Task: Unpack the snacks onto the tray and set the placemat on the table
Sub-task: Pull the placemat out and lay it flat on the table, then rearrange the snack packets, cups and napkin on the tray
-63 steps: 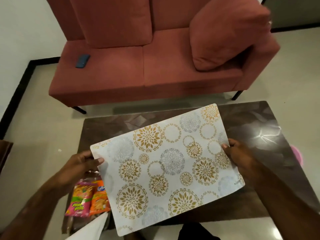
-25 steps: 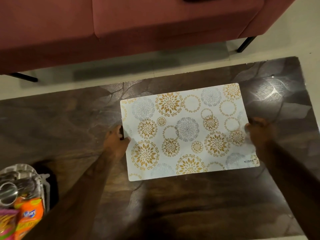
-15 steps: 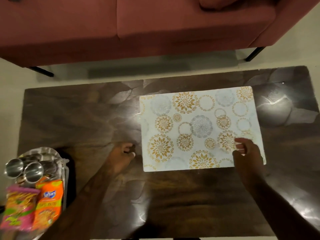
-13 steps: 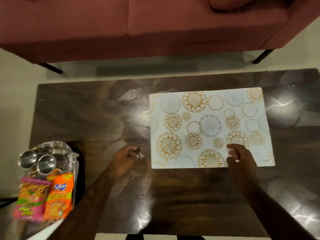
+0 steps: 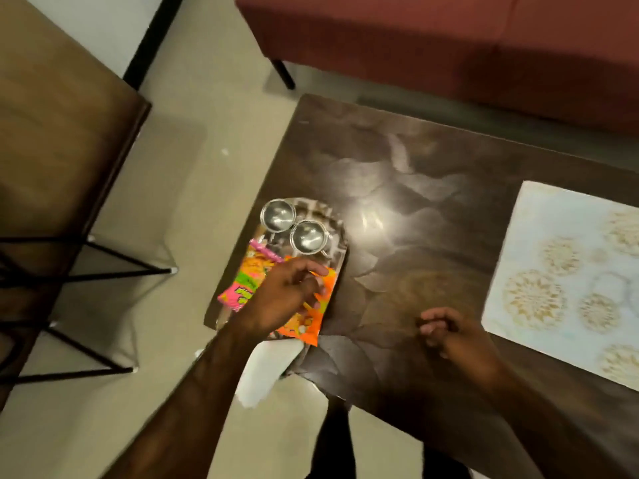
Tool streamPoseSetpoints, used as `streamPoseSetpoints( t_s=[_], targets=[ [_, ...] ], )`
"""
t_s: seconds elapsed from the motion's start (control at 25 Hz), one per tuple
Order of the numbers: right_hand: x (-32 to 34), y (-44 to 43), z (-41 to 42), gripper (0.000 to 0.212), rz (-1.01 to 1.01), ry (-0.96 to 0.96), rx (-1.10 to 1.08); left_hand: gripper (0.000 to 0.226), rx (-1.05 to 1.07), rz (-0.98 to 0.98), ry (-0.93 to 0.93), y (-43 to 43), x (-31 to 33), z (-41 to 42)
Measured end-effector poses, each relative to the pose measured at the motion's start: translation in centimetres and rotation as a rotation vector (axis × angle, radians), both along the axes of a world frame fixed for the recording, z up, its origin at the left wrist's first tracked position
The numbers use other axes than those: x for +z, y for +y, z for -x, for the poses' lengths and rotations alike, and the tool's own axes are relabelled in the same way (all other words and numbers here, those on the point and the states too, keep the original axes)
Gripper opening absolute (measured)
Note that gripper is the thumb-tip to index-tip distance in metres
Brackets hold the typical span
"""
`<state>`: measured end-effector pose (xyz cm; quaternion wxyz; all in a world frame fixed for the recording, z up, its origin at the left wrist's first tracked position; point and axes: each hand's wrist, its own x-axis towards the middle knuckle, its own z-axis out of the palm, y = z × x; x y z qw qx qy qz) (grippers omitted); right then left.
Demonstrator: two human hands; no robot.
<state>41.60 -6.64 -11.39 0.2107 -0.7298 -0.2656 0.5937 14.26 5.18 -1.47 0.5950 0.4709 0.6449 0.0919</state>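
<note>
The white placemat [image 5: 570, 278] with gold flower circles lies flat on the right part of the dark table [image 5: 408, 188]. A patterned tray [image 5: 340, 229] sits at the table's left edge, holding two steel cups [image 5: 278, 216], a pink-and-green snack packet [image 5: 245, 285] and an orange snack packet [image 5: 311, 323]. My left hand [image 5: 287, 295] rests on top of the orange packet with its fingers spread. My right hand [image 5: 449, 335] lies on the bare table between tray and placemat, fingers curled, holding nothing.
A white bag [image 5: 266, 371] hangs off the table's near-left corner below the tray. A red sofa [image 5: 449, 46] stands beyond the table. A wooden piece of furniture with thin black legs [image 5: 58, 140] stands on the floor at the left.
Both hands have left the placemat, which stays flat on the table. My view swung left; my left hand reached onto the snack packets on the tray and my right hand drew back.
</note>
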Motion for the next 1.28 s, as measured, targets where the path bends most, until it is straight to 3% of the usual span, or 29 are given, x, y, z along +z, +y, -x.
streamPoseSetpoints(
  t_s=[0.12, 0.28, 0.4, 0.56, 0.92, 1.28],
  targets=[
    [0.0, 3.2, 5.3, 0.018, 0.098, 0.100, 0.030, 0.016, 0.180, -0.131, 0.010, 1.4, 0.4, 7.2],
    [-0.6, 5.9, 10.9, 0.016, 0.147, 0.168, -0.065, 0.019, 0.366, -0.157, 0.242, 2.7, -3.3, 15.0],
    [-1.2, 6.9, 13.3, 0.016, 0.163, 0.181, -0.141, 0.017, 0.235, -0.061, 0.348, 3.2, -7.3, 17.4],
    [-2.1, 7.0, 15.4, 0.016, 0.165, 0.202, -0.141, 0.021, 0.056, -0.027, 0.324, 2.9, -10.7, 17.0],
    [-3.5, 6.4, 18.6, 0.024, 0.134, 0.272, -0.309, 0.017, 0.042, 0.010, 0.178, 3.4, -13.4, 18.6],
    [-3.3, 4.7, 17.1, 0.027, 0.065, 0.138, -0.351, 0.022, -0.030, -0.085, 0.331, 2.8, -14.4, 19.1]
  ],
)
